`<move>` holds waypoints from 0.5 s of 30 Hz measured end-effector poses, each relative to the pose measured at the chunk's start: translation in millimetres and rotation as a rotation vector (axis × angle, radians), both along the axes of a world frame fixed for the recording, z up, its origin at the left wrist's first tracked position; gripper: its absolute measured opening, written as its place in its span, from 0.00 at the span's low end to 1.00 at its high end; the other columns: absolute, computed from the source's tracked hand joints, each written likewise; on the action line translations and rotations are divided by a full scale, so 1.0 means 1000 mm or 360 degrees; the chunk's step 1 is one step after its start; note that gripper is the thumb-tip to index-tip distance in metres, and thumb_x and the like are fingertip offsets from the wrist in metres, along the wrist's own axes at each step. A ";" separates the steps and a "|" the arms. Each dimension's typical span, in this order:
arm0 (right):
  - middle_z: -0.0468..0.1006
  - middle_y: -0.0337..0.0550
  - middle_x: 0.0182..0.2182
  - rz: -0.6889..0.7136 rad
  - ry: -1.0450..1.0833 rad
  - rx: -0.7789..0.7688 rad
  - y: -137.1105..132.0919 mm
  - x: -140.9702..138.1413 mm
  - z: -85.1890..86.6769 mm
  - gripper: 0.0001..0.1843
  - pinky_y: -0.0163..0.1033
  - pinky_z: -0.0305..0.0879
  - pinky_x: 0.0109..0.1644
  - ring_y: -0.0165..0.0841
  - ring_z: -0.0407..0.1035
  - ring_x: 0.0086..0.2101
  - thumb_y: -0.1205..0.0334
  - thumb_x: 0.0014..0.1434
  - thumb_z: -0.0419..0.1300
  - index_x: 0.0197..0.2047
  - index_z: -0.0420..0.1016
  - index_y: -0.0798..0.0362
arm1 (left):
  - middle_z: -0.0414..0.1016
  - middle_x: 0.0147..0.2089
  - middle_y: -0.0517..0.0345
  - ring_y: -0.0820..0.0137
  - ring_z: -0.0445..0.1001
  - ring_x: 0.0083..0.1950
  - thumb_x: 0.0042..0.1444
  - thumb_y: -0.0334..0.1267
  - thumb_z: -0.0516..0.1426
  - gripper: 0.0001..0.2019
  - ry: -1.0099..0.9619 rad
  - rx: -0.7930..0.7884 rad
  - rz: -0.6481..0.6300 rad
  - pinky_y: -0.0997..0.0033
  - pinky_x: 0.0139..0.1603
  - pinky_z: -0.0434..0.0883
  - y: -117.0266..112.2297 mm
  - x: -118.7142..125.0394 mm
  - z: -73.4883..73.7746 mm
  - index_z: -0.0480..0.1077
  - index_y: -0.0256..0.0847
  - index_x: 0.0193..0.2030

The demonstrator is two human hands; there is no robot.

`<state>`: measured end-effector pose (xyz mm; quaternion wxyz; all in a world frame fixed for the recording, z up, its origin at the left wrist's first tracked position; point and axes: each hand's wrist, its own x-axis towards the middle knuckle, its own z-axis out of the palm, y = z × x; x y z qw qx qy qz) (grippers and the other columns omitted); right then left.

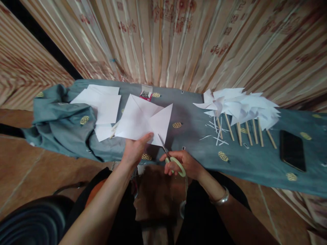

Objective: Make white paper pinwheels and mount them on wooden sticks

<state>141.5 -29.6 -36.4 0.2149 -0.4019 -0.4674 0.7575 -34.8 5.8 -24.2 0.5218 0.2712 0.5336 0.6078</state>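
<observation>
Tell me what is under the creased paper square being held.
The blue-grey cloth lies under the paper square; stick ends show at its left edge. Anything else beneath is covered.

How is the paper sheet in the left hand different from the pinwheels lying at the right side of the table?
The paper sheet is one flat creased square; the pinwheels have folded blades. The paper sheet has no stick; the pinwheels sit on wooden sticks. The left hand holds the paper sheet up; the pinwheels lie on the cloth. Both are white paper.
</observation>
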 end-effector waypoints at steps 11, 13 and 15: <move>0.77 0.41 0.25 0.0005 -0.0021 0.0010 -0.001 0.003 0.002 0.34 0.30 0.62 0.25 0.26 0.69 0.23 0.36 0.41 0.68 0.40 0.74 0.58 | 0.79 0.35 0.55 0.64 0.76 0.36 0.32 0.34 0.69 0.29 0.0017 -0.0037 0.0035 0.65 0.40 0.74 -0.001 0.002 0.003 0.74 0.36 0.47; 0.77 0.41 0.25 0.0003 -0.0024 0.0015 -0.001 0.003 0.001 0.33 0.30 0.62 0.25 0.26 0.70 0.23 0.37 0.41 0.69 0.40 0.74 0.58 | 0.79 0.35 0.55 0.64 0.76 0.36 0.32 0.34 0.69 0.28 0.0003 -0.0041 0.0028 0.65 0.40 0.74 -0.001 0.002 0.004 0.74 0.36 0.46; 0.77 0.42 0.25 0.0007 -0.0033 0.0023 0.000 0.003 0.001 0.33 0.30 0.62 0.25 0.27 0.70 0.24 0.38 0.42 0.69 0.40 0.74 0.59 | 0.79 0.35 0.54 0.64 0.76 0.36 0.31 0.34 0.69 0.28 -0.0007 -0.0050 0.0025 0.64 0.40 0.74 -0.001 0.003 0.005 0.74 0.35 0.45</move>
